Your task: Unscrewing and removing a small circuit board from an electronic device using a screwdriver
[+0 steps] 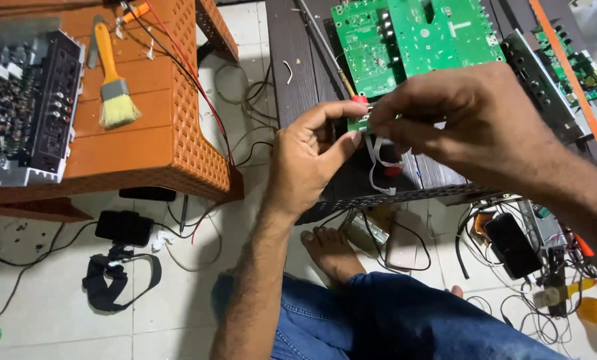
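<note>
Both hands (372, 133) pinch a small green board (360, 123), mostly hidden by fingers.

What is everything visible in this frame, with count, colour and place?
small circuit board: 1, green, pinched between both hands, white wires hanging below
large circuit boards: 2, green, overlapping on the dark table
paintbrush: 1, orange handle, pale bristles, on the orange table
amplifier chassis: 1, black and grey, opened, left end of the orange table
open device: 1, black, orange strip across it, far right of the dark table
power adapter: 1, black, on the tiled floor
strap: 1, black, floor, below the adapter
left hand: holds the small board
right hand: fingertips on the small board
</note>
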